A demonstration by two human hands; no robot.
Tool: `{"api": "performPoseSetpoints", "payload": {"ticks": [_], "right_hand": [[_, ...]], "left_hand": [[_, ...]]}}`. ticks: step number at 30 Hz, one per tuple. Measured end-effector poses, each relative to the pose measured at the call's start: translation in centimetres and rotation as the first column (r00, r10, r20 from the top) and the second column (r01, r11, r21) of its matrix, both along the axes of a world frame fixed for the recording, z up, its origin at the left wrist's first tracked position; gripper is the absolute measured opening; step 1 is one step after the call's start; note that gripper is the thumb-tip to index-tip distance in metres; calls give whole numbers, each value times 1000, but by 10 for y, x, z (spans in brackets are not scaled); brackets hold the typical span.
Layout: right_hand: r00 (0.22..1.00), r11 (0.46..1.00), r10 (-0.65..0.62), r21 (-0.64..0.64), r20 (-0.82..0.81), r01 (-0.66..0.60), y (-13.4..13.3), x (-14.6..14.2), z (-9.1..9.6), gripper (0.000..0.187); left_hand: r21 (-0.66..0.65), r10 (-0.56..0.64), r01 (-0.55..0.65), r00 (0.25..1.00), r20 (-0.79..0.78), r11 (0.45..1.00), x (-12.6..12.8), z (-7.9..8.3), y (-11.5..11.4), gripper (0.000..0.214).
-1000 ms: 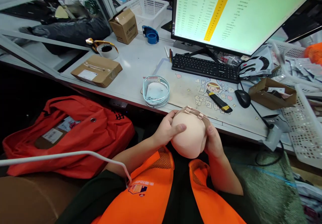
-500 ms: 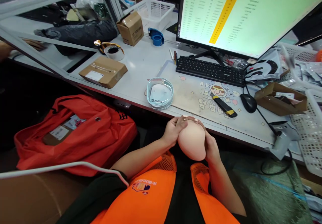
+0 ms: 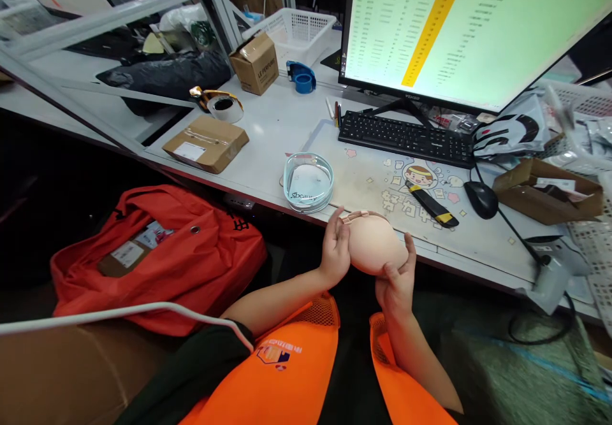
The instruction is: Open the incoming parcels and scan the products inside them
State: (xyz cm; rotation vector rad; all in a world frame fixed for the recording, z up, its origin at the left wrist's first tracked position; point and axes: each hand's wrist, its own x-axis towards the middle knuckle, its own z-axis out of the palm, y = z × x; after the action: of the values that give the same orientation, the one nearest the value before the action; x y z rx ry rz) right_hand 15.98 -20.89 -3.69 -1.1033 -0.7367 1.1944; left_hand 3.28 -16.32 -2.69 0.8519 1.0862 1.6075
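A smooth beige bra cup [image 3: 375, 243], rounded and folded so a second layer shows along its upper edge, is held between both hands just off the desk's front edge. My left hand [image 3: 336, 248] grips its left side, thumb against the outer face. On the lower right, my right hand [image 3: 398, 278] pinches the rim, with the thumb in front and fingers behind. Just beyond my left hand, a round clear plastic case [image 3: 308, 183] with dark lettering stands on the desk.
A black and yellow utility knife [image 3: 431, 204] lies on the desk mat, near a keyboard [image 3: 406, 137] and mouse [image 3: 480, 199]. Left on the desk are a flat carton [image 3: 206, 144] and tape dispensers. A red bag [image 3: 157, 253] sits below; an open brown box [image 3: 547, 189] is at right.
The bra cup has tilted and risen slightly towards the desk. My right hand has shifted its grip from the side to the lower right rim. Another person's hand at far left has gone from view.
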Motion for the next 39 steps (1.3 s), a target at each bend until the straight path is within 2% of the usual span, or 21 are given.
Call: {"api": "performPoseSetpoints", "payload": {"ticks": [2, 4, 5, 7, 8, 9, 10, 12, 13, 15, 17, 21, 24, 29, 33, 36, 39], "right_hand": [[999, 1000, 3, 8, -32, -3, 6, -6, 4, 111], [1000, 1000, 6, 11, -6, -6, 10, -8, 8, 99], [1000, 1000, -23, 11, 18, 23, 12, -6, 9, 90], [993, 994, -106, 19, 60, 105, 21, 0, 11, 72], [987, 990, -139, 29, 79, 137, 28, 5, 12, 67], [982, 987, -156, 41, 103, 152, 37, 11, 14, 65], [978, 987, -159, 53, 135, 153, 48, 16, 16, 65], [967, 990, -134, 66, 217, 122, 72, 23, 20, 68], [960, 993, -113, 63, 255, 100, 84, 24, 21, 70], [949, 998, -59, 42, 311, 48, 106, 22, 21, 75], [936, 1000, -7, 13, 351, 3, 123, 12, 18, 78], [954, 999, 36, -29, 298, -29, 135, -9, 10, 80], [983, 997, 51, -64, 175, -40, 132, -16, 12, 83], [982, 992, 87, -104, 168, -70, 126, -12, 25, 77], [981, 999, -4, -34, 192, 11, 115, -19, 29, 73], [944, 993, -119, 47, 306, 110, 106, -25, 32, 68], [884, 991, -134, 69, 449, 116, 100, -23, 36, 61]], "left_hand": [[15, 37, -35, 989, -145, 999, 1, -6, -10, 57], [48, 49, -38, 967, -250, 998, -3, -10, -18, 57], [78, 14, 10, 954, -300, 997, -9, -9, -21, 58], [153, -101, 187, 887, -450, 970, -28, -4, -18, 62], [188, -115, 255, 831, -544, 949, -41, 2, -13, 63], [219, -78, 274, 771, -632, 937, -58, 7, -5, 64], [245, 0, 248, 704, -710, 937, -76, 13, 5, 64], [282, 203, 54, 566, -799, 958, -114, 20, 29, 64], [258, 224, 3, 489, -843, 966, -130, 21, 40, 70], [170, 158, 0, 378, -912, 985, -153, 16, 58, 79], [129, 118, 14, 332, -936, 991, -162, 4, 67, 75], [253, 257, -59, 364, -895, 966, -157, -19, 66, 55], [325, 333, -89, 402, -853, 941, -149, -24, 63, 54], [380, 361, -48, 443, -821, 924, -133, -17, 58, 57], [402, 373, -45, 479, -795, 915, -119, -10, 57, 57], [412, 372, -39, 516, -772, 910, -112, -5, 58, 56], [396, 342, -16, 537, -771, 918, -107, 2, 54, 54]]}}
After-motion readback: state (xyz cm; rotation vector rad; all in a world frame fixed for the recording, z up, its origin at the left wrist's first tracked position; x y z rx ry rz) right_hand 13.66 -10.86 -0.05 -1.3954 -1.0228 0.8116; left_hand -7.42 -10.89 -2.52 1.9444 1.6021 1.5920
